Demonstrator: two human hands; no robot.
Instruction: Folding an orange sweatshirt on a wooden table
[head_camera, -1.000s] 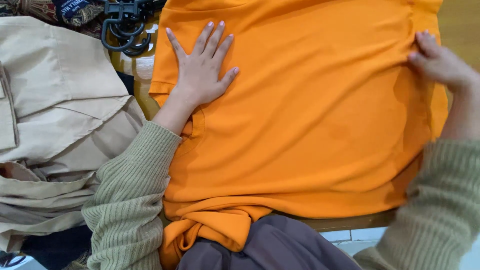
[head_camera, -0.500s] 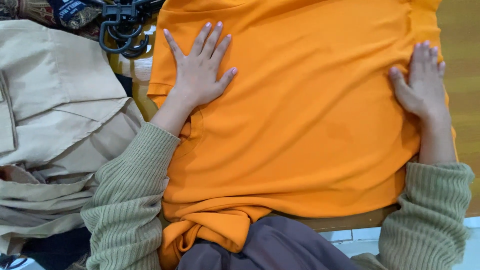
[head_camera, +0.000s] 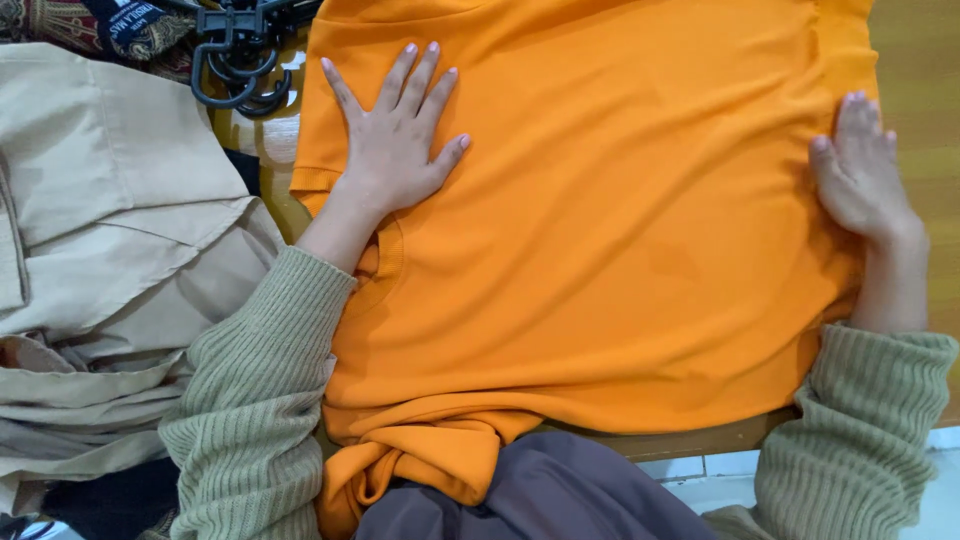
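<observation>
Head view: an orange shirt (head_camera: 620, 250) lies spread flat on a wooden table (head_camera: 915, 60), its near edge hanging off toward the person.
Left hand (head_camera: 395, 140): flat on the shirt's upper left part, palm down, fingers (head_camera: 425, 75) spread wide and straight, gripping nothing.
Right hand (head_camera: 865, 175): flat on the shirt's right edge, fingers together and extended, thumb out toward the shirt's middle, pressing the cloth without pinching it.
Sleeves: both arms wear ribbed olive sleeves (head_camera: 255, 400), one at each lower corner of the shirt.
Left of the shirt: a beige garment (head_camera: 110, 230) lies crumpled, close beside the shirt.
Above the shirt's left corner: black hangers (head_camera: 240, 50) in a bunch, with a patterned cloth (head_camera: 90, 25) just left of them.
Containers: cannot tell of any in view.
Change from half a second ago: the right hand has slid outward toward the shirt's right edge; the left hand stays put, fingers spread as before.
</observation>
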